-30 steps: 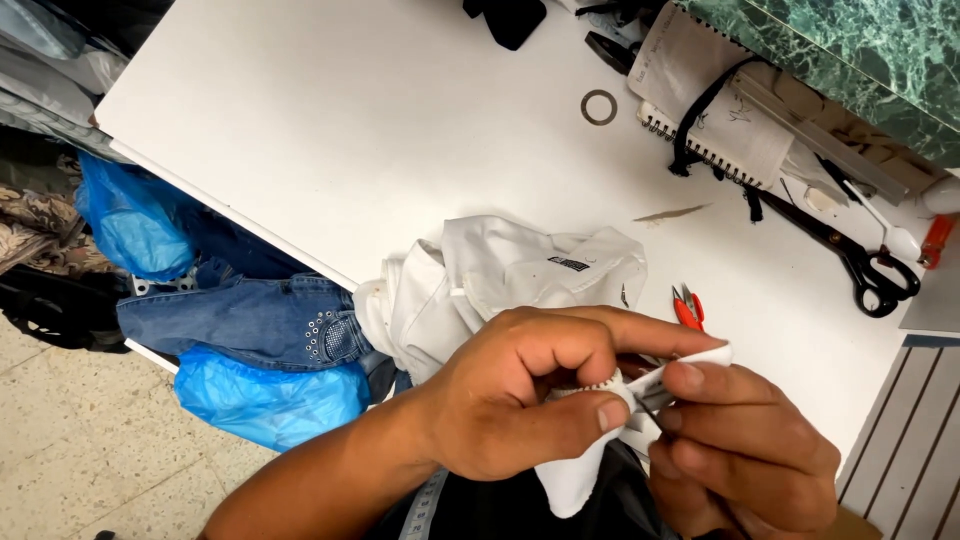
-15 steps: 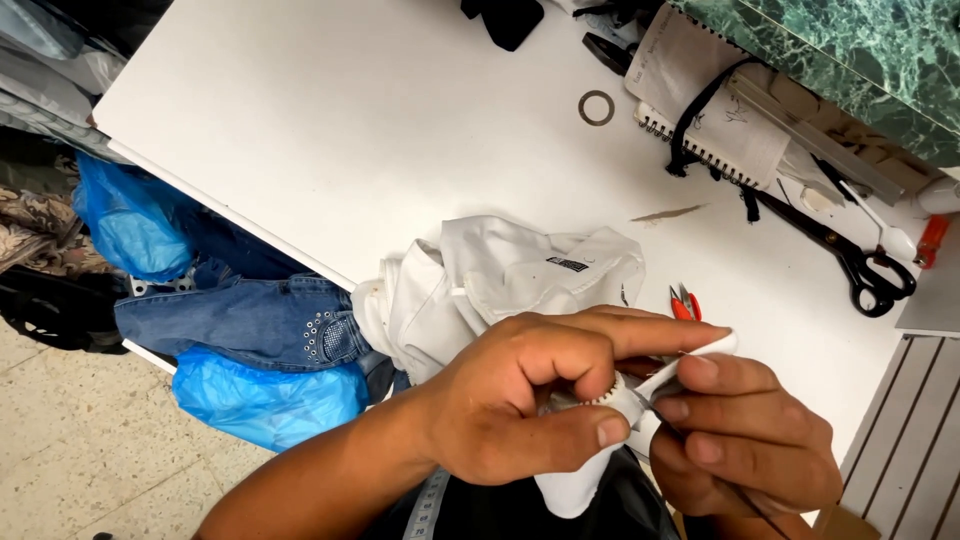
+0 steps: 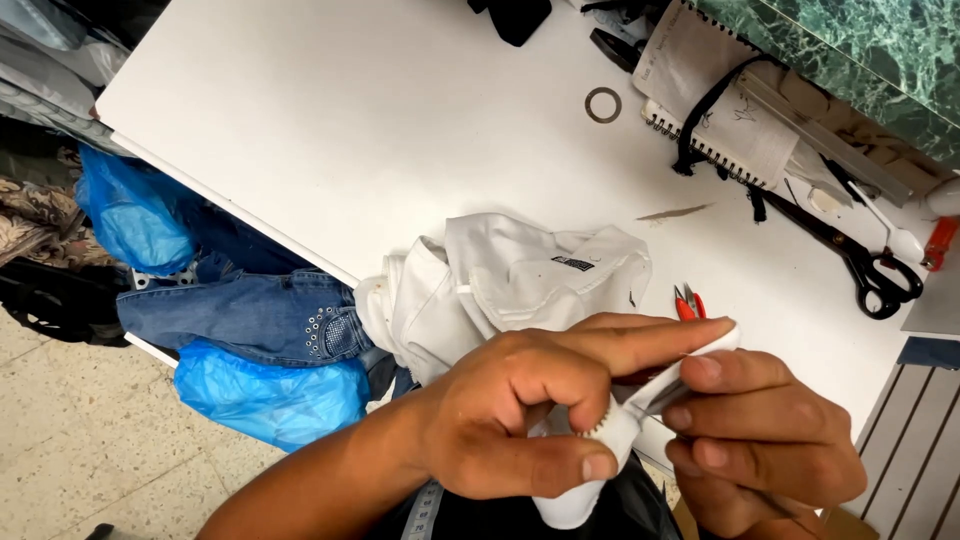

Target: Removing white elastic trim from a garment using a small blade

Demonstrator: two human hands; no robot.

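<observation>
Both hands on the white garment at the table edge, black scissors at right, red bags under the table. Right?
Not quite: the bags under the table are blue, not red, as the head view shows. The rest holds: left hand and right hand pinch the white garment; black scissors lie at right.

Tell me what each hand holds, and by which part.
Left hand pinches a folded edge of the white garment. Right hand grips a thin metal tool by its shaft.

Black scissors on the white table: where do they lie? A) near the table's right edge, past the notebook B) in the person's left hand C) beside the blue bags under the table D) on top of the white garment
A: the black scissors lie by the right edge of the white table, beyond the notebook.
</observation>
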